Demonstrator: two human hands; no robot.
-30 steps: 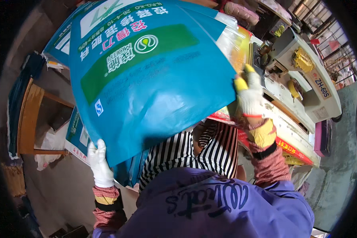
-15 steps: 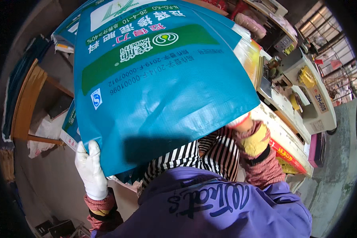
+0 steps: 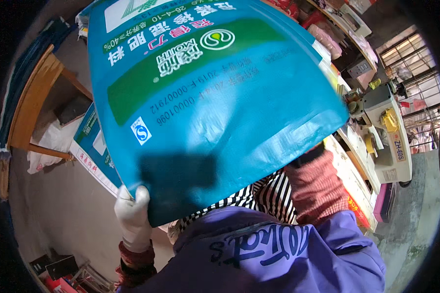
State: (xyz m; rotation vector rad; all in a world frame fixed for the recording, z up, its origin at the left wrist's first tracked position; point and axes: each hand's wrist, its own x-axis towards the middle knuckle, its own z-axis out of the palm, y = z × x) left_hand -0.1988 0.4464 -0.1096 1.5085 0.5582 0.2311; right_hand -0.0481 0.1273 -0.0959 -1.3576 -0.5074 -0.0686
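Note:
A large teal plastic sack (image 3: pixel 220 132) with a broad green band and white print spreads across the middle of the view, its near edge raised over my lap. My left hand (image 3: pixel 133 212), in a white glove, pinches the sack's near left corner with the thumb on top. My right forearm (image 3: pixel 315 188), in a red checked sleeve, reaches under the sack's right side. The right hand itself is hidden behind the sack, so its fingers do not show. Another teal sack (image 3: pixel 90 139) with a white border lies beneath, on the left.
A sewing machine (image 3: pixel 393 136) stands on a worktable at the right, beside stacked printed packaging (image 3: pixel 344 161). Pink bundles (image 3: pixel 326 41) lie at the far right. A wooden frame (image 3: pixel 34 102) and a white plastic bag (image 3: pixel 51 146) are at the left. A barred window (image 3: pixel 410 73) is behind.
The sack's near edge has shifted right, and my left hand has moved right and slightly down with it. My right hand has gone out of sight beneath the sack.

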